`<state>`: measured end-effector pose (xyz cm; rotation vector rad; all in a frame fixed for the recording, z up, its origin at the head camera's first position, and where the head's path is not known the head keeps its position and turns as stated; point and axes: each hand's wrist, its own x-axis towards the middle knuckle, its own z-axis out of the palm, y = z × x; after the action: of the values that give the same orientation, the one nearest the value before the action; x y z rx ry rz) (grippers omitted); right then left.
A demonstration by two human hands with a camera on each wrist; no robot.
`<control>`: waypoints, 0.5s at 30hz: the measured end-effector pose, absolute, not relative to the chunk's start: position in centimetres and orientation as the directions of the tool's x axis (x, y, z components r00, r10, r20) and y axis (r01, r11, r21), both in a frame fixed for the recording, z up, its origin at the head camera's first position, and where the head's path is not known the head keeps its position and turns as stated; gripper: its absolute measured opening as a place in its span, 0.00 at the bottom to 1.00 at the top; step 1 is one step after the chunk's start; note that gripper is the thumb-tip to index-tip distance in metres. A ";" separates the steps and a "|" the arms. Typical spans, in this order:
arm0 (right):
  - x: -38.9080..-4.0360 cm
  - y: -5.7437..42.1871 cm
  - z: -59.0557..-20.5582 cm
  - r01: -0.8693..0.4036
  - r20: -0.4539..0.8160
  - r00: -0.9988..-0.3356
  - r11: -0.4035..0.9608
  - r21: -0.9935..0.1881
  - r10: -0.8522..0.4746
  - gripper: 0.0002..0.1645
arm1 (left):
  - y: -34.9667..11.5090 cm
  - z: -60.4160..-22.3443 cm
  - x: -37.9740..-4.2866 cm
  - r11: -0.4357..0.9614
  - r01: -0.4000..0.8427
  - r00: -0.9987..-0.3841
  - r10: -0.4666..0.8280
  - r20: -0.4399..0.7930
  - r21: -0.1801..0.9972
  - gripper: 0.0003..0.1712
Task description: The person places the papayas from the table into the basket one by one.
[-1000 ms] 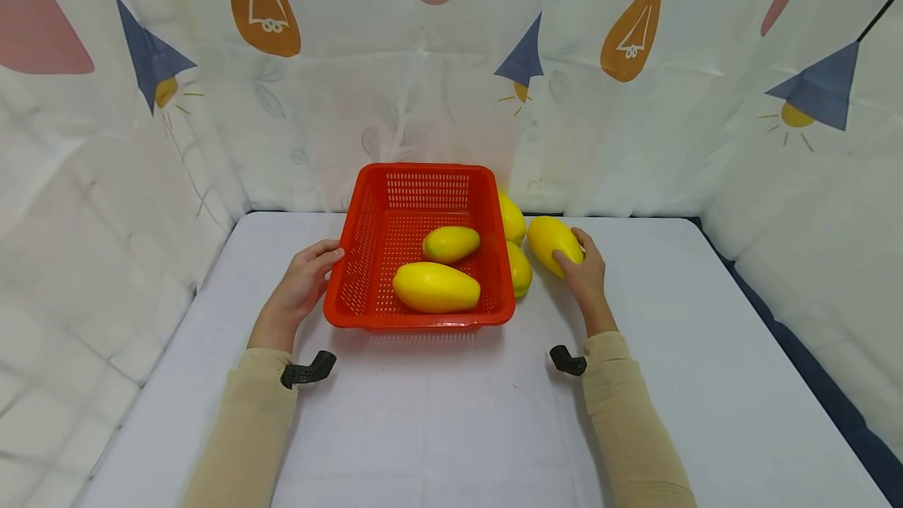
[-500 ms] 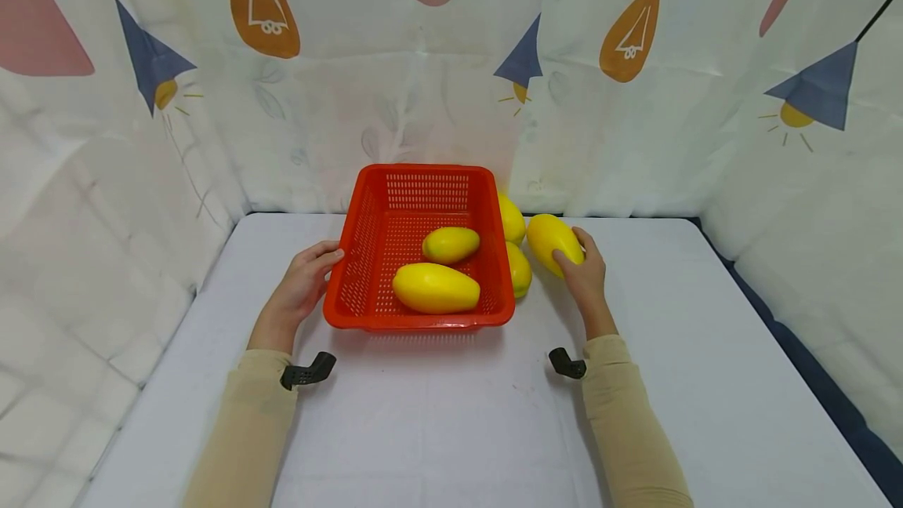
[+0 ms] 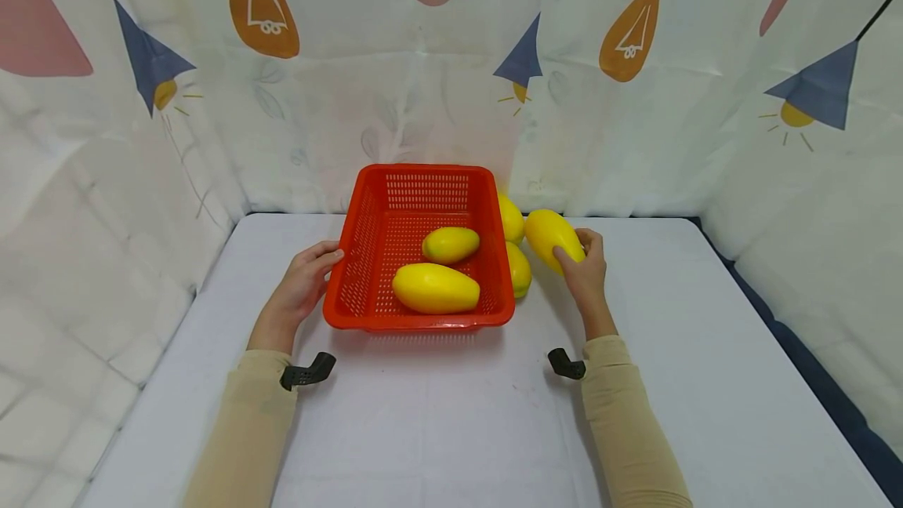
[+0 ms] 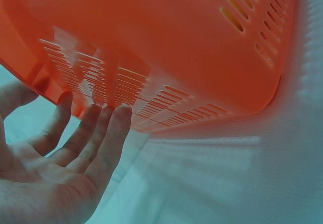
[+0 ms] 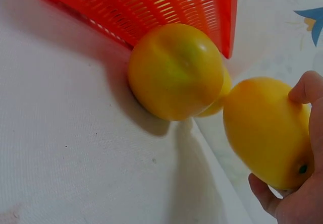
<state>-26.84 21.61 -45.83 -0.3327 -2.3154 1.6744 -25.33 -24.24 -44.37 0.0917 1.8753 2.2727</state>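
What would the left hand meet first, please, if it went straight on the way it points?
Most likely the red plastic basket, at its left side; the left hand seems to touch it there, though depth is unclear.

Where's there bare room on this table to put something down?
The white tablecloth lies bare in front of the red basket, between the sleeves, and right of the right hand. The basket's far left corner is also free. Crowded: the basket's right side, where two yellow fruits sit, the held fruit close by.
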 end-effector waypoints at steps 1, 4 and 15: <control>-26.8 21.6 -45.8 0.027 0.082 -0.938 0.307 -0.951 0.336 0.36 | -24.2 -44.4 -25.3 -0.178 -0.110 -0.980 0.186 -0.077 0.978 0.06; -26.7 21.5 -45.5 0.014 0.093 -0.936 0.302 -0.953 0.338 0.36 | -24.2 -44.4 -25.3 -0.172 -0.113 -0.980 0.181 -0.082 0.979 0.07; -26.3 21.2 -44.4 -0.022 0.110 -0.943 0.271 -0.962 0.315 0.33 | -24.2 -44.4 -25.3 -0.177 -0.105 -0.981 0.182 -0.073 0.978 0.06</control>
<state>-26.34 21.17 -44.45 -0.2702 -2.2651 1.7219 -25.34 -24.18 -44.38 0.0891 1.8826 2.2748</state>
